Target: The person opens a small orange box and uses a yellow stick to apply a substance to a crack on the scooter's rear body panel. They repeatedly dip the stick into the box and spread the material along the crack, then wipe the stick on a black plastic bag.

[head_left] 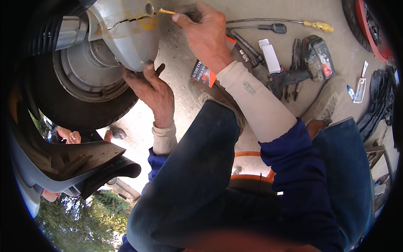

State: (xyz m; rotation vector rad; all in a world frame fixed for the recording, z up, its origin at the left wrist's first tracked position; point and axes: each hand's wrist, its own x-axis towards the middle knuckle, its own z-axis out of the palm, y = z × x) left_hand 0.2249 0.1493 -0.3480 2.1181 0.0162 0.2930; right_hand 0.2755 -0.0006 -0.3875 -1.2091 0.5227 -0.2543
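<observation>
A silver-grey curved body panel hangs beside a black-tyred wheel at the upper left. A dark, jagged crack runs across it, with yellowish-brown smears around the split. My left hand grips the panel's rounded lower tip, the thumb on the near side and part of the fingers hidden. Pinched in my right hand is a thin yellowish stick, its tip close to the right end of the crack. Near my right wrist lies a black-and-orange printed card.
On the floor to the right lie a yellow-handled screwdriver, a black-handled screwdriver, a white box, a cordless power tool and a small tube. A black plastic bag and red-rimmed wheel stand farther right. Another person's hand shows at left.
</observation>
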